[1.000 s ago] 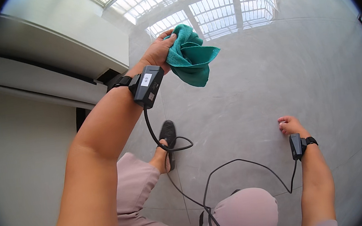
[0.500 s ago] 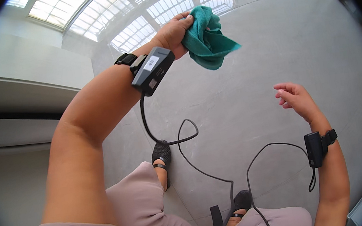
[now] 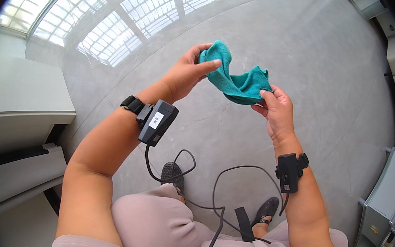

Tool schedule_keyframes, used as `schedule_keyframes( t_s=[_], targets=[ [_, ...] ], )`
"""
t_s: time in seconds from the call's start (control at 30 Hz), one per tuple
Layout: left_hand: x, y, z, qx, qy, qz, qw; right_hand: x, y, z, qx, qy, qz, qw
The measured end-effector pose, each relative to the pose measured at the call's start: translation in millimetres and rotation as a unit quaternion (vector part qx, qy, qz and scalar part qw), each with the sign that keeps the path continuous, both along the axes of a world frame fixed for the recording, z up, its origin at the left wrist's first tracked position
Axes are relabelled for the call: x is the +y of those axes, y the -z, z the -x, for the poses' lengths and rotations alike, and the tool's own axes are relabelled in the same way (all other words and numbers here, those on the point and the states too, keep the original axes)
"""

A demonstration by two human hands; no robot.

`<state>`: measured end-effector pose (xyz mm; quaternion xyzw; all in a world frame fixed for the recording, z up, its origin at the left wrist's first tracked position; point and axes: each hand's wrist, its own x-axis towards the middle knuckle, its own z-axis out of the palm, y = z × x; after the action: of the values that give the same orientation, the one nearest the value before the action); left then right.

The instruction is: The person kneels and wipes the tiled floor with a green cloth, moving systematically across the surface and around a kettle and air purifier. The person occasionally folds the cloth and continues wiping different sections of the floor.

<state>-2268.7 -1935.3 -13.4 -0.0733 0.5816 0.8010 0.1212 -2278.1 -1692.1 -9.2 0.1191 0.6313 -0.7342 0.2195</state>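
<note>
A teal cloth (image 3: pixel 239 84) hangs in the air between my two hands, above the grey floor. Its upper left end is gripped by my left hand (image 3: pixel 191 71), with the thumb laid over the front of the fabric. My right hand (image 3: pixel 277 108) pinches the lower right corner between thumb and fingers. The cloth sags in a loose, folded curve from one hand to the other. Each forearm carries a strapped-on black device, one on the left (image 3: pixel 158 122) and one on the right (image 3: pixel 288 173).
Black cables (image 3: pixel 217 208) run from the devices across my lap. A white cabinet (image 3: pixel 16 91) stands at the left, with a grey cushioned piece (image 3: pixel 21 177) below it. A grey rack (image 3: pixel 387 199) stands at lower right. The shiny floor (image 3: pixel 295 37) reflects gridded windows.
My right hand has come up and inward and now holds a corner of the cloth. My left hand has moved down a little, and the bunched cloth is now stretched out between both hands.
</note>
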Motion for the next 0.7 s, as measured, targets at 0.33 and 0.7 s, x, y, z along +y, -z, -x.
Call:
schedule_keyframes(
  t_s=[0.33,0.7],
  targets=[
    [-46.2,29.3,-32.0,0.135,0.092,0.652,0.740,7.2,1.6,2.4,0.104,-0.029,-0.244,0.964],
    [-54.3,-2.1,-30.6,0.110,0.032,0.598,0.793,4.8,-40.6,24.2,0.149,0.020,-0.194,0.969]
  ],
)
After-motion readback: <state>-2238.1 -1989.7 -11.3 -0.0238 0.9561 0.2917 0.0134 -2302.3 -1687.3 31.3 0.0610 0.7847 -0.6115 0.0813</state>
